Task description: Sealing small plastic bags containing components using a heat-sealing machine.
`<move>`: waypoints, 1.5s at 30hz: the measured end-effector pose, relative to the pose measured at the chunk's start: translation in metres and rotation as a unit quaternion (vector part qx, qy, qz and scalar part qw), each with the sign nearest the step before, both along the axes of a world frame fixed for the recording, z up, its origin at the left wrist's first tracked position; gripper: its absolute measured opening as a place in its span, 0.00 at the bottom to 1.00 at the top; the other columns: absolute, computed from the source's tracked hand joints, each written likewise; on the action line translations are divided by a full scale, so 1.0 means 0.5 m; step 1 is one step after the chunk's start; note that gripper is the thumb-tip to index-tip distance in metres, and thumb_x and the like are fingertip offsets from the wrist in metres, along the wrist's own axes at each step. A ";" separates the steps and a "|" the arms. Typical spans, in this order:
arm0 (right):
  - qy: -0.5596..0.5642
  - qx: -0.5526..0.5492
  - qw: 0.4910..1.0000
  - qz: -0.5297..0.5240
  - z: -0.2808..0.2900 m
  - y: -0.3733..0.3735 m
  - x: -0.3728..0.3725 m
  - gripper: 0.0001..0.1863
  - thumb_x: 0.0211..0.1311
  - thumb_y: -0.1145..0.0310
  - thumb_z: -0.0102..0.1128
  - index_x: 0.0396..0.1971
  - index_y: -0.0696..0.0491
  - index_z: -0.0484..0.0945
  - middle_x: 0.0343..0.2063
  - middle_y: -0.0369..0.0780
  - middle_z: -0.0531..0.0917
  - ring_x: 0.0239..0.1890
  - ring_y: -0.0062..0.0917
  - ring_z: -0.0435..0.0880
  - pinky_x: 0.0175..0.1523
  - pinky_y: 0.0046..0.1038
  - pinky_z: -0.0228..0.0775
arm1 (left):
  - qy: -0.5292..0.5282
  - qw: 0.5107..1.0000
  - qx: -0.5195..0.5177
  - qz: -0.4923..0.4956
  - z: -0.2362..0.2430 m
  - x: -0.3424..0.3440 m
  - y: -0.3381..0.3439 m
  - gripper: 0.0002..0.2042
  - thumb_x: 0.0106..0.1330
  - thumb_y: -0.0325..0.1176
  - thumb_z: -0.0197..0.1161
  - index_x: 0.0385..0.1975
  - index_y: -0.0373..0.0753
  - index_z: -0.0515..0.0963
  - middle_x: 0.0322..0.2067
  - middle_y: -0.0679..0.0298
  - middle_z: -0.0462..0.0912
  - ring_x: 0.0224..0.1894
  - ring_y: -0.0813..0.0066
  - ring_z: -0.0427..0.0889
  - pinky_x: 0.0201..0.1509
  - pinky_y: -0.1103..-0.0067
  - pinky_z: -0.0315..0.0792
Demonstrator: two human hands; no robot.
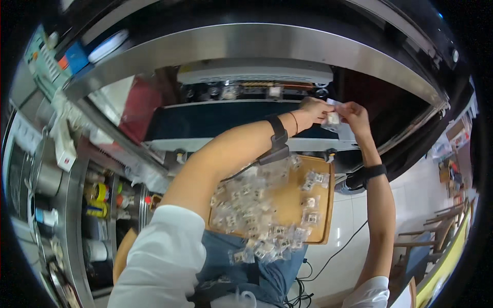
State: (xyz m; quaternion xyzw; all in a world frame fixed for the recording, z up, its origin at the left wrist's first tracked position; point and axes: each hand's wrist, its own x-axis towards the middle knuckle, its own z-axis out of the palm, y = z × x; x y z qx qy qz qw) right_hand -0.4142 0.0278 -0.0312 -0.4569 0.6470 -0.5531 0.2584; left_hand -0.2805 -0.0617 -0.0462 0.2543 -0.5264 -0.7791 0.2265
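Both hands meet over the right end of a machine with a dark conveyor belt (205,123). Between them is a small clear plastic packet (333,120) with a pale piece inside. My left hand (312,111) reaches across from the left, its fingers closed on the packet's upper left side. From the right, my right hand (354,116) pinches the packet's upper edge between thumb and finger. Below my left forearm, a wooden tray (322,226) rests by my lap, holding many similar packets (251,192). Several more packets (272,247) lie past its near edge. My left forearm hides part of the tray.
A metal frame bar (246,33) arches over the machine, with slanted posts at both sides. Shelves with jars (97,205) and a pot (49,174) stand at left. Black cables (303,287) lie on the tiled floor; wooden chairs (431,231) stand at right.
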 end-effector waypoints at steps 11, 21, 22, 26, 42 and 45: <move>-0.101 0.058 0.988 -0.106 -0.106 -0.208 -0.154 0.06 0.44 0.73 0.60 0.24 0.57 0.77 0.18 0.35 0.77 0.17 0.15 0.71 0.19 0.17 0.58 | 0.031 0.989 0.132 -0.057 -0.110 -0.150 -0.130 0.11 0.60 0.34 0.51 0.36 0.34 0.69 0.42 0.56 0.69 0.43 0.65 0.73 0.48 0.76 0.70; -0.046 -0.012 0.992 -0.120 -0.133 -0.217 -0.149 0.07 0.46 0.75 0.59 0.28 0.56 0.75 0.21 0.35 0.77 0.20 0.17 0.73 0.23 0.19 0.61 | 0.124 0.975 0.117 0.139 -0.155 -0.159 -0.131 0.11 0.52 0.26 0.58 0.34 0.31 0.71 0.33 0.56 0.75 0.36 0.68 0.77 0.38 0.78 0.76; 0.008 -0.047 0.987 -0.152 -0.131 -0.178 -0.142 0.09 0.46 0.75 0.60 0.29 0.57 0.73 0.20 0.35 0.76 0.20 0.18 0.72 0.23 0.20 0.61 | 0.090 0.974 0.120 0.169 -0.156 -0.162 -0.114 0.10 0.53 0.27 0.56 0.33 0.30 0.70 0.32 0.56 0.75 0.35 0.67 0.77 0.37 0.79 0.76; 0.139 -0.102 0.980 -0.098 -0.073 -0.028 -0.017 0.09 0.50 0.71 0.57 0.31 0.58 0.73 0.25 0.37 0.77 0.27 0.15 0.72 0.32 0.17 0.63 | 0.118 0.966 0.143 0.183 -0.156 -0.130 -0.151 0.08 0.56 0.27 0.53 0.33 0.31 0.70 0.34 0.56 0.75 0.35 0.67 0.77 0.37 0.81 0.75; 0.128 0.119 0.984 -0.041 -0.321 0.076 0.227 0.22 0.47 0.64 0.57 0.43 0.59 0.69 0.33 0.51 0.77 0.37 0.41 0.76 0.42 0.34 0.67 | -0.034 0.904 -0.074 0.420 -0.043 0.444 -0.106 0.13 0.51 0.24 0.57 0.37 0.39 0.68 0.30 0.66 0.72 0.29 0.79 0.71 0.29 0.85 0.64; 0.149 0.100 0.983 -0.035 -0.320 0.068 0.234 0.23 0.46 0.62 0.58 0.42 0.58 0.69 0.35 0.50 0.77 0.40 0.40 0.74 0.44 0.33 0.65 | -0.043 0.834 -0.143 0.531 -0.086 0.532 -0.131 0.16 0.50 0.25 0.59 0.40 0.39 0.66 0.33 0.66 0.70 0.31 0.80 0.70 0.31 0.86 0.63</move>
